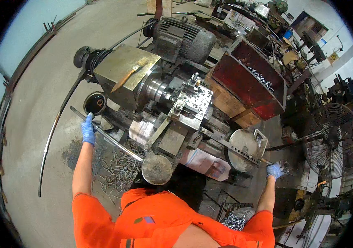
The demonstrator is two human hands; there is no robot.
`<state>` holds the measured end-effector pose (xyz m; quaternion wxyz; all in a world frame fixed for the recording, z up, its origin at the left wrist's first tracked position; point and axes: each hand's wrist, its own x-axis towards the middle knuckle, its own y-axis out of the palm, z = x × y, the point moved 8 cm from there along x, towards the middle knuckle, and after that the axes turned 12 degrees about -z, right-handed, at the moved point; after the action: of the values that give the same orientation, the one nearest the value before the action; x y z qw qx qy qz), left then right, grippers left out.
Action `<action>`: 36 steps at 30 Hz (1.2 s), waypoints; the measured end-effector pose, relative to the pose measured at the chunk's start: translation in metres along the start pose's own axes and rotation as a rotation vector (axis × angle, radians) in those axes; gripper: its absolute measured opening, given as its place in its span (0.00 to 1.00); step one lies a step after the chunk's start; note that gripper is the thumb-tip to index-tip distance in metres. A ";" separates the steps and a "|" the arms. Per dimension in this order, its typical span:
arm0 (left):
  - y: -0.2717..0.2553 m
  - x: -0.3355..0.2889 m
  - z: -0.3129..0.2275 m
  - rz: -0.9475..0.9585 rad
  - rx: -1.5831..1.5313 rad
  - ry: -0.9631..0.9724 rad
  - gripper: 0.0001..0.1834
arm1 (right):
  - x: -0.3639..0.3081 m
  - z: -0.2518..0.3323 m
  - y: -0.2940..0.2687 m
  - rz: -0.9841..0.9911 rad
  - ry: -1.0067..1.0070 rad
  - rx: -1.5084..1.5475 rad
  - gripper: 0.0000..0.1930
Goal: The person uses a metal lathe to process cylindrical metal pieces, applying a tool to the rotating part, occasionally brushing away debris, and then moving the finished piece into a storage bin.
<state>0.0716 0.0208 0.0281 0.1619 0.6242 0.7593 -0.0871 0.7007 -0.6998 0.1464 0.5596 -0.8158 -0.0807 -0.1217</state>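
My left hand [88, 131], in a blue glove, is closed around a long metal bar [118, 143] beside a round dark cup [95, 103]. That bar slopes down toward a round metal disc [157, 169] in front of me. Out to the right, my gloved right hand [274, 170] grips the end of a perforated lever [234, 148], its fingers partly hidden. The lever runs from the lathe's tool slide [192, 105], which is dotted with metal bits. A shiny chuck [156, 90] sticks out of the box-shaped headstock [127, 68], with a wooden-looking stick [127, 78] on top.
A red bin [250, 74] holding small metal parts stands behind the slide. Beyond the headstock is a motor [184, 39]. Metal shavings [120, 169] litter the floor at left. A caged fan [331, 140] is at far right; a bag of metal pieces [237, 218] sits near me.
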 end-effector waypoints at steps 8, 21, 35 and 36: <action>-0.083 0.070 0.072 0.005 0.317 0.029 0.23 | -0.092 -0.001 -0.016 -0.288 -0.118 0.381 0.36; 0.026 -0.010 0.098 0.303 1.522 0.807 0.18 | -0.200 -0.052 0.032 0.013 -0.009 0.752 0.18; 0.019 -0.003 0.104 0.581 1.673 0.883 0.15 | -0.141 0.160 -0.209 0.017 -0.576 1.158 0.09; 0.014 -0.001 0.104 0.584 1.674 0.848 0.14 | -0.151 0.192 -0.242 0.011 -0.691 1.206 0.10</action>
<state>0.1002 -0.0119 -0.0678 -0.6036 0.6799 0.2635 -0.3223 0.5123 -0.4330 0.2529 0.8579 -0.3550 -0.3036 0.2139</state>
